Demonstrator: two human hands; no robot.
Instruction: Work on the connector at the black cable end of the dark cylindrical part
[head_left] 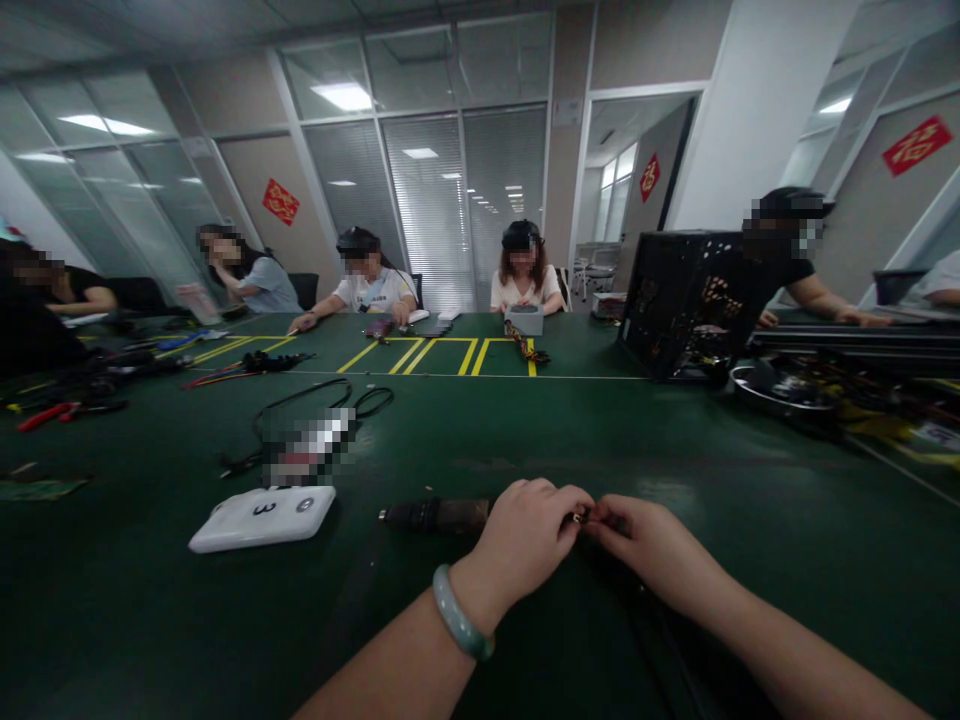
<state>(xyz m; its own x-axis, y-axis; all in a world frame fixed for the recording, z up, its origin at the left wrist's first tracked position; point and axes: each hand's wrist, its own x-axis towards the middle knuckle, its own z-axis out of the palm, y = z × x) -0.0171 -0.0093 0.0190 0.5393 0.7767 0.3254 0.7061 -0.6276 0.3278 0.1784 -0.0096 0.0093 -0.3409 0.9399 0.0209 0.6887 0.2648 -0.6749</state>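
A dark electric screwdriver (450, 515) lies with its bit pointing left, its rear part hidden behind my left hand (529, 530). That hand, wearing a green and white bangle (454, 615) on its wrist, is closed around the rear end. My right hand (652, 545) meets it there, thumb and fingers pinched on the end of a thin dark cable (656, 620), which trails down under my right forearm. A tiny brass-coloured part (578, 518) glints between the fingertips of both hands; whether it is joined to the tool I cannot tell.
A white power bank (262, 520) marked 3 and a blurred-out device with a black cord lie left. Farther left are red-handled pliers (49, 415) and cables. A black computer case (675, 305) and a round metal dish (784, 390) stand right. Several people sit across the green table.
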